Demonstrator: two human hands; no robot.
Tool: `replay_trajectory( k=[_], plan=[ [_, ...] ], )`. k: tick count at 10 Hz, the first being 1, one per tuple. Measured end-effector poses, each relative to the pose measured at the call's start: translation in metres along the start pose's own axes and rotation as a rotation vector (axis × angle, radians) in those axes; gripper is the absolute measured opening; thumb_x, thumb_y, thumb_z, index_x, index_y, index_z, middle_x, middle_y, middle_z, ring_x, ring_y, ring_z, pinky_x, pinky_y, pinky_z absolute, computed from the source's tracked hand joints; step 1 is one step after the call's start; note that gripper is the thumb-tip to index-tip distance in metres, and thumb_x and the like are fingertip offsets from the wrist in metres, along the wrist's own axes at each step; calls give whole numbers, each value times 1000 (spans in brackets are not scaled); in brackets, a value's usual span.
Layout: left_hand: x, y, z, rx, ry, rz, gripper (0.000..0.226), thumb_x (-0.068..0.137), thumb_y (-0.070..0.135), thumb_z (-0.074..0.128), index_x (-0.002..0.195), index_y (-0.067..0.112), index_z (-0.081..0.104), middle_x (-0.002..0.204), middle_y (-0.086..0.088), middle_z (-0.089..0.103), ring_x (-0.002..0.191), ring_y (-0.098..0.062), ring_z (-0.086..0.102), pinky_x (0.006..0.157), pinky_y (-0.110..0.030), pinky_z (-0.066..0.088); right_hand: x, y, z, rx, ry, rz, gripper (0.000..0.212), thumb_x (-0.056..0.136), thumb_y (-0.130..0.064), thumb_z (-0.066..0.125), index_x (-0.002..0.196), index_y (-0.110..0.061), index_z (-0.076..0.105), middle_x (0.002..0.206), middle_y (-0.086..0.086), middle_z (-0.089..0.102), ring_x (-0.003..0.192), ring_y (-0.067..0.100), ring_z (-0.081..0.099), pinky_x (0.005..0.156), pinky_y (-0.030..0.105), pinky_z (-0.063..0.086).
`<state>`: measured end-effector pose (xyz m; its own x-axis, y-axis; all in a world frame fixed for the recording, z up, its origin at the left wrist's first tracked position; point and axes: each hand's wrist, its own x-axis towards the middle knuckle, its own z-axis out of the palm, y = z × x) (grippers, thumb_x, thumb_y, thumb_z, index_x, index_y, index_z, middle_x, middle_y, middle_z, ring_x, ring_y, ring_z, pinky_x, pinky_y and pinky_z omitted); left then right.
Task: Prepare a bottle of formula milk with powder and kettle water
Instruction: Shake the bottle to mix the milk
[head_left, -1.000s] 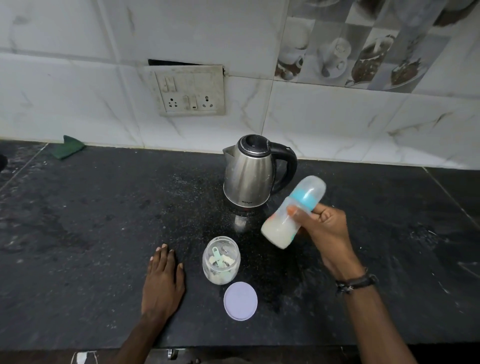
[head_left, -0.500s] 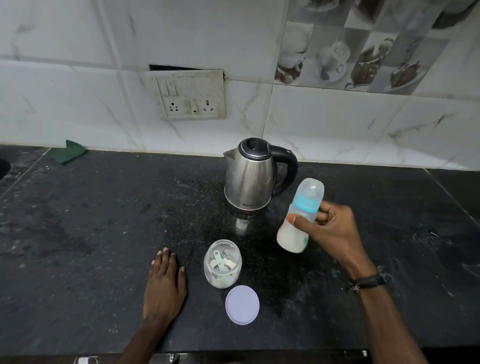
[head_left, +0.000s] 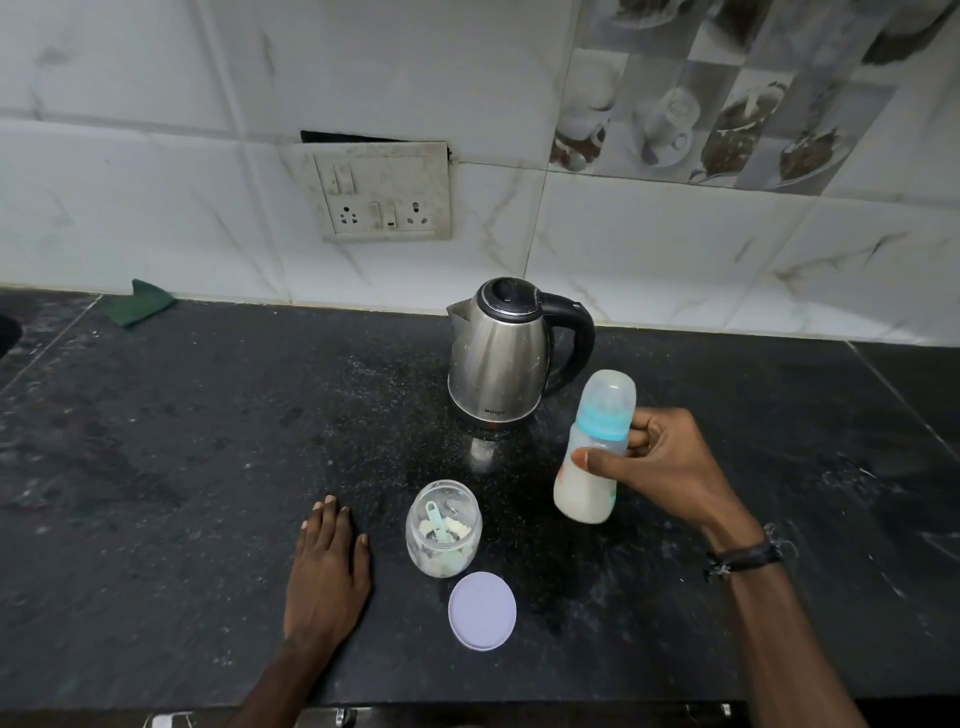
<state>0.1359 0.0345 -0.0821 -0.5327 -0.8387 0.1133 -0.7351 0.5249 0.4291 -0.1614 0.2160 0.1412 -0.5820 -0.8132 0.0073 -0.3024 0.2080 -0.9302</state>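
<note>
The only lettering visible is a small dark brand mark low on the front of the stainless-steel electric kettle with a black handle; it is too small and blurred to read. No other text shows.

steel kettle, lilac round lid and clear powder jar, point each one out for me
stainless steel kettle with black handle (head_left: 496, 358), head view, on its metal body
lilac round plastic lid (head_left: 482, 611), head view, on its flat top
clear plastic powder jar with green scoop (head_left: 443, 540), head view, on its side wall
</note>
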Motion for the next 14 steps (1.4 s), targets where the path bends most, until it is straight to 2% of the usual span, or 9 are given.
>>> replay_trajectory(
  k=[4, 5, 6, 7, 8, 11, 12, 13, 14],
  plan=[
    [0, 1, 0, -8, 14, -2, 64, 97, 40, 28, 132, -4, 58, 149, -24, 46, 140, -37, 41, 118, -50, 31, -3, 5, 6, -229, 16, 39, 41, 59, -43, 91, 92, -23, 78, 82, -10, 78, 79, 6, 75, 77, 40, 62],
    [1, 2, 0, 0, 10, 0, 64, 97, 40, 28, 132, -4, 57, 149, -24, 45, 141, -37, 40, 118, -49, 30, -1, 2, 4, -203, 40, 59, 39, 60, -40, 90, 93, -24, 78, 84, -9, 78, 80, 6, 75, 78, 41, 62],
    [0, 0, 0, -5, 6, -3, 64, 97, 41, 27, 133, -4, 57, 150, -23, 44, 142, -35, 39, 119, -49, 29, 0, 3, -2, -353, 28, 98, 44, 54, -56, 86, 87, -29, 78, 78, -14, 77, 75, 3, 74, 73, 38, 62],
    [0, 1, -1, -3, 10, -2, 64, 97, 41, 28, 133, -4, 57, 150, -23, 44, 141, -36, 39, 119, -48, 29, 0, 6, -5, -170, 12, 57, 40, 61, -33, 91, 97, -20, 77, 88, -7, 79, 86, 14, 76, 77, 33, 62],
    [0, 1, 0, -4, 3, 1, 64, 98, 40, 28, 133, -4, 57, 149, -24, 45, 141, -36, 39, 119, -49, 29, 0, 7, -6, -175, -16, 74, 30, 65, -28, 90, 92, -21, 78, 83, -6, 79, 81, 11, 76, 77, 38, 62],
    [0, 1, 1, -8, 17, -1, 63, 97, 39, 29, 132, -4, 58, 149, -24, 46, 140, -37, 41, 118, -49, 30, 3, 4, -6, -218, 42, 13, 39, 62, -38, 90, 96, -25, 76, 88, -11, 78, 83, 6, 75, 79, 39, 61],
    [0, 1, 1, -8, 17, 0, 62, 97, 39, 30, 131, -4, 58, 148, -24, 46, 140, -36, 41, 117, -50, 31, 3, 4, -7, -185, -14, 50, 31, 66, -25, 90, 94, -25, 76, 88, -8, 79, 83, 7, 75, 81, 42, 62],
    [0, 1, 1, -6, 19, -2, 62, 97, 39, 29, 131, -4, 58, 148, -24, 46, 141, -36, 41, 118, -50, 31, 4, 2, -7, -219, 61, -1, 34, 63, -35, 89, 94, -27, 77, 86, -11, 78, 81, 5, 75, 75, 33, 61],
    [1, 0, 1, -2, 16, -2, 63, 97, 40, 29, 132, -3, 57, 149, -23, 45, 142, -35, 39, 119, -48, 29, 2, 4, -2, -159, -11, 10, 31, 67, -23, 90, 94, -22, 76, 89, -6, 79, 83, 10, 76, 73, 27, 61]
  ],
)
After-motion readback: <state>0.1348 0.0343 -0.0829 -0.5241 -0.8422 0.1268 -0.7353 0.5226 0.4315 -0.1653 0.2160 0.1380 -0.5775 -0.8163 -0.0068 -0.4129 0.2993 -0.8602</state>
